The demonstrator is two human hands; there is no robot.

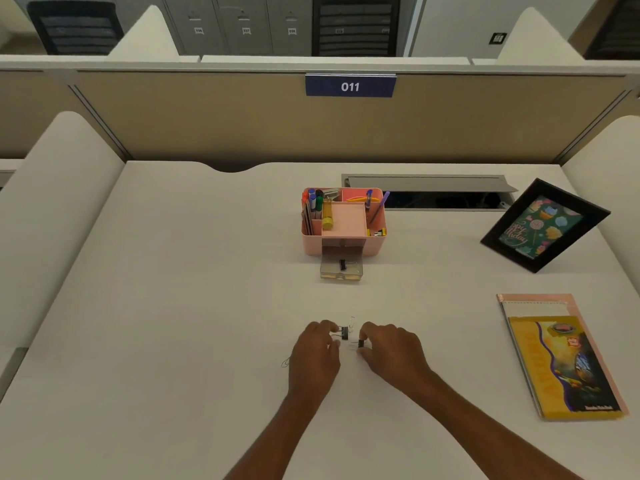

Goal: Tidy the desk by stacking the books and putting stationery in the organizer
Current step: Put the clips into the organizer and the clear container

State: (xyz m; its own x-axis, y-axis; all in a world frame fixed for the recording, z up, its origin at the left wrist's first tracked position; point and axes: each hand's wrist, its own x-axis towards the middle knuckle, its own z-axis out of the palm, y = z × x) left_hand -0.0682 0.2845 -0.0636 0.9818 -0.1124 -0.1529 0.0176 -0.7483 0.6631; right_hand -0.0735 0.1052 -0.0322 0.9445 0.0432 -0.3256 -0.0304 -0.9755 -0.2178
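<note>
On the white desk, my left hand [317, 355] pinches a small black binder clip [344, 332] and my right hand [391, 351] pinches a second black binder clip [361, 343]. A silver paper clip [352, 322] lies just beyond them, and another paper clip [285, 362] lies left of my left hand. The pink organizer [343, 221] stands farther back, holding pens and markers, with its clear drawer [341, 268] pulled open and a black clip inside. Stacked books [561, 355], a yellow one on top of a pink one, lie at the right.
A black picture frame [543, 225] leans at the back right. A grey cable hatch [429, 192] stands open behind the organizer. A beige partition [242, 119] with a blue "011" sign closes the desk's far side; padded dividers flank both sides.
</note>
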